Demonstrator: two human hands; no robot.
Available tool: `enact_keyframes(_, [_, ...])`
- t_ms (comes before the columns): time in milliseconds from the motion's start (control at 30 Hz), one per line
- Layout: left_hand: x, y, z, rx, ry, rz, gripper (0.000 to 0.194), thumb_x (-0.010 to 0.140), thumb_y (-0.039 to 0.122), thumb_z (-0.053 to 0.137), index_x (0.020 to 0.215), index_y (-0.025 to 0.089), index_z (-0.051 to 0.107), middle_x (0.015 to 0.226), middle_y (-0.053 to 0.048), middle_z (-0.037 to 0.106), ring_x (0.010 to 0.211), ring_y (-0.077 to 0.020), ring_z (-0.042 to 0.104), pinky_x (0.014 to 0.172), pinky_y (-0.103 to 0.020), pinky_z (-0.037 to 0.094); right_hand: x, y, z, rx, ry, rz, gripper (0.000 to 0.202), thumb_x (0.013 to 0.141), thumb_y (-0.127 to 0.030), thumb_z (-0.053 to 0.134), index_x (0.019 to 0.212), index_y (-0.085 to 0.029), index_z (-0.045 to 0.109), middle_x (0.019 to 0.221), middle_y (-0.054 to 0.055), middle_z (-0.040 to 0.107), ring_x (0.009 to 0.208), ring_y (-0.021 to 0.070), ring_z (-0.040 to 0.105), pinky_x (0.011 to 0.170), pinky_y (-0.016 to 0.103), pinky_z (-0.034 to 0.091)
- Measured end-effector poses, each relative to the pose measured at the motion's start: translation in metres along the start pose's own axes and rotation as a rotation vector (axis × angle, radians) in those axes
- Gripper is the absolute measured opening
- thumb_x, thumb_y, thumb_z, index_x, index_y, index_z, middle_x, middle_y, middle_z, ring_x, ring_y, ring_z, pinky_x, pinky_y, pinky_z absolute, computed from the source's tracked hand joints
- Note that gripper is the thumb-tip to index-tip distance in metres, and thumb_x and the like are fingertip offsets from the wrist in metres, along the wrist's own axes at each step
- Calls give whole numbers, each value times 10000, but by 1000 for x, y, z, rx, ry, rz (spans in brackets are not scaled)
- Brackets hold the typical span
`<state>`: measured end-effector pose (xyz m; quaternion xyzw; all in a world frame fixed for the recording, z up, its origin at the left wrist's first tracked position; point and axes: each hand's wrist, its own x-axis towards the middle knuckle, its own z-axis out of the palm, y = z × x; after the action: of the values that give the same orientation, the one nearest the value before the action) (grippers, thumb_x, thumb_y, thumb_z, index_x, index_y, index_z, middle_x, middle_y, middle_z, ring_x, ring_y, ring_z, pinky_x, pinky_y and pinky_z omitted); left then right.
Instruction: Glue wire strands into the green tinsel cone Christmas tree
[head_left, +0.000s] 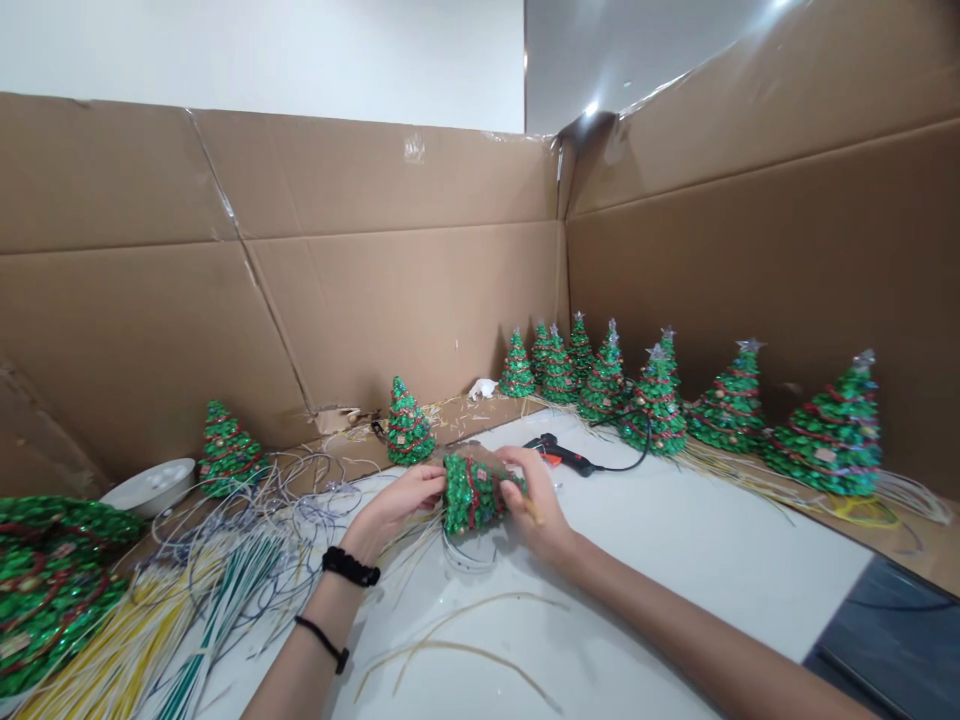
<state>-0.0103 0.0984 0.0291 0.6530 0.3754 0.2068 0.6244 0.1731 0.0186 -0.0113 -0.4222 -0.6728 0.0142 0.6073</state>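
Note:
A small green tree with red garland (472,492) lies on its side between my hands, low over the white board (645,590). My left hand (405,497) pinches the tree's left end, where the fingertips meet its edge. Wrapped round the right part of the tree is my right hand (536,505), with a thin yellowish piece showing by its fingers. Pale wires (469,560) loop out below the tree. Behind my right hand lies a black and orange glue gun (559,454) with a cord.
Finished trees with stars (731,405) stand along the right. Two starless trees (409,425) (227,455) stand at the back left. Yellow, white and green strips (142,620), tangled wires (300,500) and a white bowl (154,487) lie left. Cardboard walls (390,280) enclose the table.

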Motion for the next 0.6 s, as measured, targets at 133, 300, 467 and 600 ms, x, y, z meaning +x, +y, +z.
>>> enact_keyframes(133, [1,-3,-3,-11,-9,23,230,639,329,630,604,139,505,526,69,369,495,-54,266,494,-231,148,15,-11,-10,211,71,264,421,914,-500,282,797,-182,533,673,12,528,616,141,512,579,264,435])
enact_keyframes(300, [1,-3,-2,-66,-23,66,183,662,284,533,565,161,439,537,49,391,519,-76,316,512,-240,212,37,-21,-4,445,-77,502,536,843,-628,349,569,-186,479,505,-12,485,485,117,480,507,238,402])
enact_keyframes(467, [-2,8,5,-181,-112,55,177,728,322,480,676,156,508,586,39,411,521,-82,284,512,-259,197,50,-23,4,390,4,526,587,815,-680,340,533,-184,477,458,-12,474,474,115,481,520,237,395])
enact_keyframes(600, [0,4,4,-206,-114,60,266,791,413,501,715,159,518,593,39,416,530,-86,296,514,-270,189,54,-25,5,357,71,526,593,805,-694,338,526,-185,456,454,-22,444,454,106,463,500,230,383])
